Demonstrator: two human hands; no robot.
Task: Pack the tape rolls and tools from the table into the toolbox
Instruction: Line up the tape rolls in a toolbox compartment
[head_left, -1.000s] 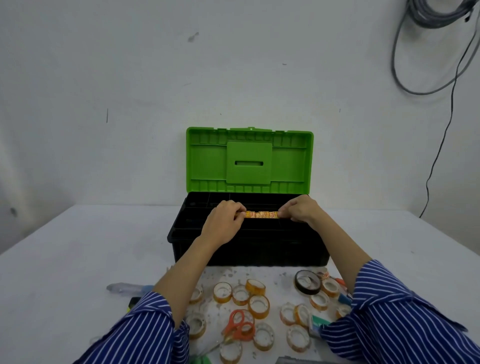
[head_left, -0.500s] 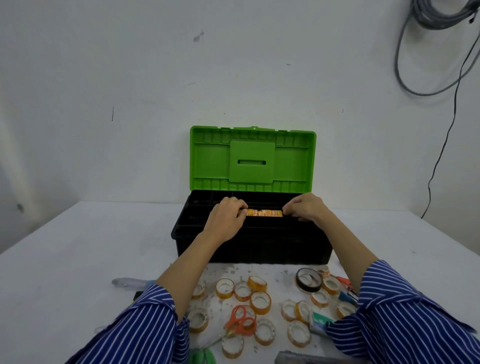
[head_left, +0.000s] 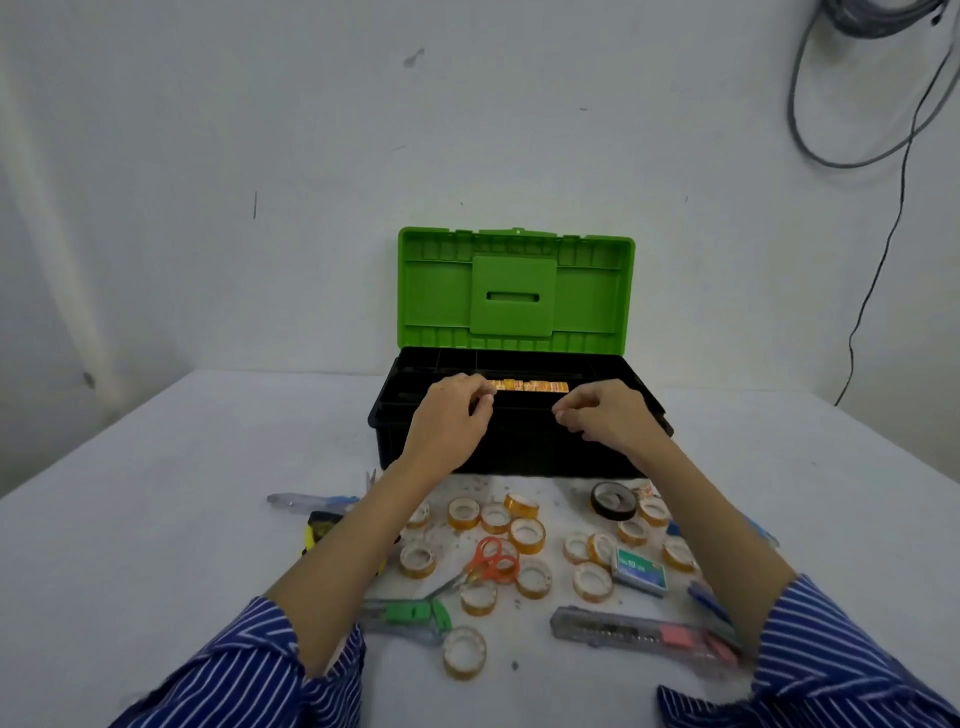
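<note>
A black toolbox (head_left: 519, 452) stands open against the wall, its green lid (head_left: 514, 291) upright. A row of orange tape rolls (head_left: 527, 386) lies in its top tray. My left hand (head_left: 449, 421) and right hand (head_left: 605, 415) hover just in front of that row over the box, fingers loosely curled and holding nothing. Several orange tape rolls (head_left: 525, 535) lie scattered on the table in front of the box, with a black tape roll (head_left: 613, 501), orange-handled scissors (head_left: 493, 558), a staple box (head_left: 639, 566), a grey utility knife (head_left: 639, 631) and a green cutter (head_left: 410, 613).
A clear-handled tool (head_left: 311, 503) and a yellow-black item (head_left: 319, 530) lie left of my left forearm. Blue pens (head_left: 706, 597) sit by my right sleeve. The white table (head_left: 156, 519) reaches the wall, where a cable (head_left: 883, 249) hangs at right.
Both hands let go of the row of orange tape rolls and drew back toward me. The row now rests in the toolbox tray.
</note>
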